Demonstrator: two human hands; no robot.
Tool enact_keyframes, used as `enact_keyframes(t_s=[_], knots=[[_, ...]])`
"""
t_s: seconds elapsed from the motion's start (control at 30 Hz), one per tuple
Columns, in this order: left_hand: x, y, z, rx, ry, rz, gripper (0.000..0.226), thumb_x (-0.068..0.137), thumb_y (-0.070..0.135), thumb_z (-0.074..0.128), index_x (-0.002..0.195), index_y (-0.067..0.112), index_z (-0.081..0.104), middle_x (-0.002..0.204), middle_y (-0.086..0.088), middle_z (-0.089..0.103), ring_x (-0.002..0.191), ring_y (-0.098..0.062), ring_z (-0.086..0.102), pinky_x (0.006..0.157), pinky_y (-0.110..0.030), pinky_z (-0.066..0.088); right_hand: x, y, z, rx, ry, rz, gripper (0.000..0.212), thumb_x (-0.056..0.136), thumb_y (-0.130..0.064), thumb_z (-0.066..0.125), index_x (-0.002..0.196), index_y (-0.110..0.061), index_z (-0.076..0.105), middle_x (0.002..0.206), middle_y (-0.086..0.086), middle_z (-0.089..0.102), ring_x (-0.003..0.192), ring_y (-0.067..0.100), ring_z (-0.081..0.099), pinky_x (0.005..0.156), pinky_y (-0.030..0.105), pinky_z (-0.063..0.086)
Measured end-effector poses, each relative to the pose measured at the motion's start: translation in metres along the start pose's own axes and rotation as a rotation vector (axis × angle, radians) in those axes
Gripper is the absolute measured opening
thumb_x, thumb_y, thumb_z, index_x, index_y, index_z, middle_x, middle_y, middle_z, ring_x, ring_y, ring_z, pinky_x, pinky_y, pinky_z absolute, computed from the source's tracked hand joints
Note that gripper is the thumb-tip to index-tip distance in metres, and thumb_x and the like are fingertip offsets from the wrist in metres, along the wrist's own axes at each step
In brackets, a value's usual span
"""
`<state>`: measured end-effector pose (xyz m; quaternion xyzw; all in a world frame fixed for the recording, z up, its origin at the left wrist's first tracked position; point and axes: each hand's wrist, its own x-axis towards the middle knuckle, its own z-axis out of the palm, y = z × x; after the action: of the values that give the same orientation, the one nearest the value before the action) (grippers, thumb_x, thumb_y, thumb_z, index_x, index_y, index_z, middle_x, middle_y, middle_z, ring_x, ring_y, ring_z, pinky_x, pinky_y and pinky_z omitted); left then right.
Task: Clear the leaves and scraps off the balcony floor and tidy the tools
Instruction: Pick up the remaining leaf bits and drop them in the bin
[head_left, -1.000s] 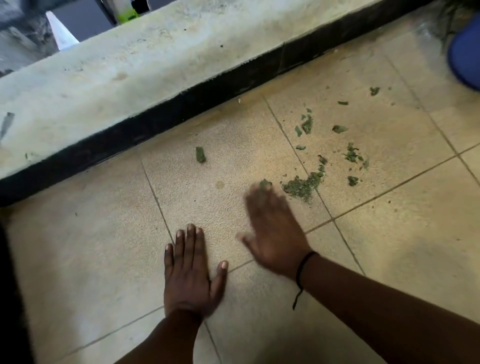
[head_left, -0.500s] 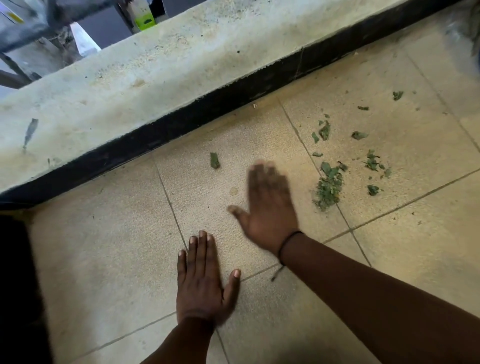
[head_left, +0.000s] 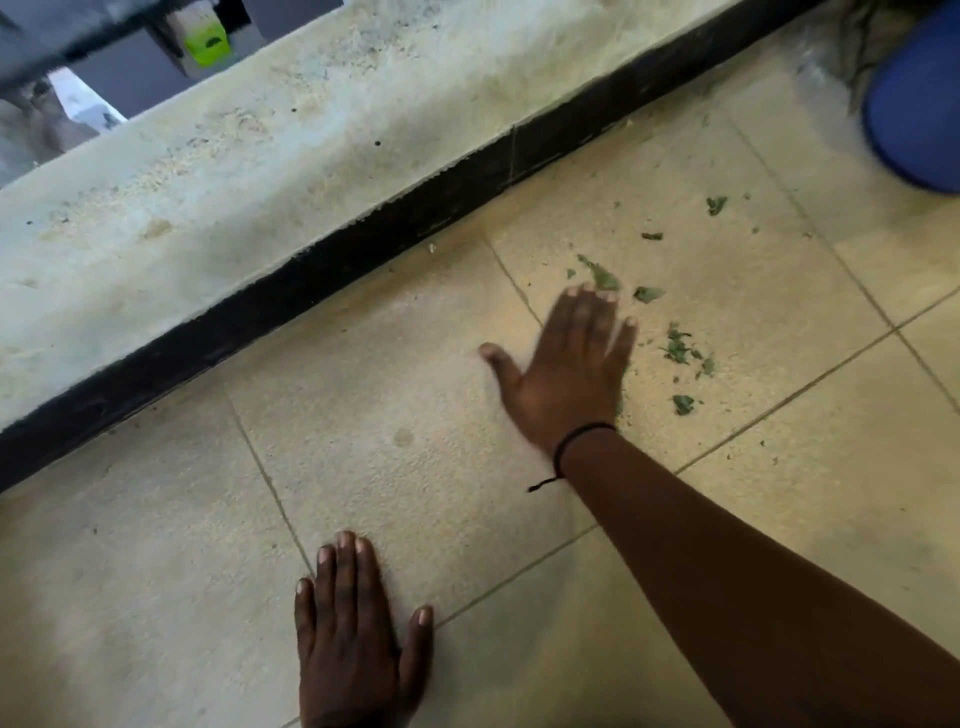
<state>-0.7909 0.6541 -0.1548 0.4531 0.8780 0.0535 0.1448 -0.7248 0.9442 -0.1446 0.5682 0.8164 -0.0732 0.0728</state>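
Your balcony floor (head_left: 415, 405) spreads below the concrete ledge (head_left: 260, 171). Your right hand (head_left: 566, 364) lies flat, fingers straight, holding nothing; your left hand (head_left: 353, 639) likewise at 6 o'clock. Leaf scraps (head_left: 678, 349) scatter at 3 o'clock of your right hand.

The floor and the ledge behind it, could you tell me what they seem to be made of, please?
Floor: likely ceramic or stone tile, beige, matt and grainy, with grout lines between squares.
Ledge: looks like bare concrete or cement render, pale, rough and stained, with a dark band along its base.
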Motion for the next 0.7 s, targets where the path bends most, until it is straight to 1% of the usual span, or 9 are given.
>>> enact_keyframes(t_s=[0.1, 0.17, 0.23, 0.3, 0.37, 0.43, 0.5, 0.6, 0.7], knots=[[0.001, 0.001, 0.0, -0.003, 0.003, -0.005, 0.086, 0.094, 0.066, 0.017, 0.145, -0.001, 0.029, 0.149, -0.023, 0.038, 0.152, -0.016, 0.002, 0.121, -0.039, 0.003, 0.006, 0.043, -0.005, 0.031, -0.012, 0.155, 0.1, 0.088, -0.075, 0.005, 0.152, 0.002, -0.001, 0.16, 0.022, -0.003, 0.147, 0.036, -0.01, 0.116, 0.052, -0.014], [-0.001, -0.001, 0.003, 0.013, 0.015, 0.008, 0.087, 0.093, 0.066, 0.018, 0.145, -0.003, 0.03, 0.15, -0.025, 0.038, 0.152, -0.02, 0.006, 0.12, -0.04, 0.004, -0.005, 0.055, -0.009, 0.06, -0.002, 0.164, 0.095, 0.091, -0.071, 0.006, 0.152, 0.001, -0.002, 0.16, 0.022, -0.004, 0.147, 0.037, -0.012, 0.117, 0.052, -0.011], [-0.002, -0.004, 0.007, 0.035, 0.035, 0.022, 0.089, 0.093, 0.067, 0.019, 0.145, -0.004, 0.031, 0.15, -0.026, 0.037, 0.148, -0.031, 0.018, 0.12, -0.042, 0.006, -0.031, 0.057, -0.01, 0.054, 0.072, 0.015, 0.09, 0.094, -0.066, 0.012, 0.153, 0.002, 0.006, 0.16, 0.023, 0.001, 0.147, 0.04, -0.007, 0.118, 0.05, -0.012], [-0.003, -0.003, 0.009, 0.054, 0.058, 0.026, 0.09, 0.093, 0.067, 0.019, 0.144, -0.006, 0.033, 0.148, -0.028, 0.038, 0.141, -0.039, 0.028, 0.12, -0.043, 0.007, -0.074, 0.046, 0.0, 0.069, 0.032, -0.261, 0.085, 0.096, -0.063, 0.017, 0.153, 0.0, 0.014, 0.16, 0.021, 0.007, 0.147, 0.04, 0.0, 0.119, 0.048, -0.009], [-0.004, -0.003, 0.008, 0.08, 0.079, 0.017, 0.091, 0.093, 0.067, 0.02, 0.142, -0.008, 0.034, 0.147, -0.029, 0.039, 0.138, -0.042, 0.03, 0.119, -0.043, 0.009, -0.106, 0.037, 0.014, 0.082, 0.005, -0.52, 0.08, 0.096, -0.062, 0.024, 0.152, -0.005, 0.025, 0.16, 0.015, 0.018, 0.147, 0.038, 0.011, 0.12, 0.051, 0.002], [-0.003, -0.002, 0.006, 0.097, 0.093, 0.022, 0.091, 0.093, 0.066, 0.021, 0.142, -0.009, 0.035, 0.147, -0.03, 0.039, 0.138, -0.042, 0.031, 0.119, -0.044, 0.01, -0.105, 0.041, 0.025, 0.051, 0.034, -0.609, 0.077, 0.095, -0.062, 0.03, 0.151, -0.008, 0.029, 0.159, 0.011, 0.023, 0.147, 0.035, 0.016, 0.119, 0.051, 0.01], [-0.004, -0.002, 0.007, 0.125, 0.094, 0.01, 0.09, 0.093, 0.066, 0.021, 0.142, -0.009, 0.035, 0.147, -0.03, 0.039, 0.138, -0.042, 0.031, 0.119, -0.044, 0.011, -0.08, 0.053, 0.027, 0.032, 0.071, -0.513, 0.081, 0.095, -0.064, 0.029, 0.152, -0.006, 0.024, 0.16, 0.012, 0.019, 0.148, 0.036, 0.013, 0.12, 0.049, 0.005], [-0.003, 0.003, 0.004, 0.155, 0.102, -0.005, 0.09, 0.093, 0.065, 0.026, 0.139, -0.01, 0.04, 0.143, -0.031, 0.043, 0.136, -0.043, 0.035, 0.117, -0.046, 0.017, -0.036, 0.085, 0.013, -0.037, 0.05, -0.287, 0.088, 0.093, -0.068, 0.019, 0.153, -0.004, 0.017, 0.161, 0.015, 0.012, 0.148, 0.037, 0.005, 0.119, 0.049, -0.007], [0.0, 0.002, 0.0, 0.17, 0.014, -0.122, 0.09, 0.094, 0.066, 0.03, 0.129, -0.014, 0.053, 0.138, -0.034, 0.047, 0.13, -0.048, 0.042, 0.108, -0.059, 0.028, -0.018, 0.103, -0.005, -0.111, 0.004, -0.246, 0.09, 0.091, -0.072, 0.016, 0.153, -0.007, 0.021, 0.161, 0.01, 0.016, 0.148, 0.035, 0.004, 0.117, 0.051, -0.013]])
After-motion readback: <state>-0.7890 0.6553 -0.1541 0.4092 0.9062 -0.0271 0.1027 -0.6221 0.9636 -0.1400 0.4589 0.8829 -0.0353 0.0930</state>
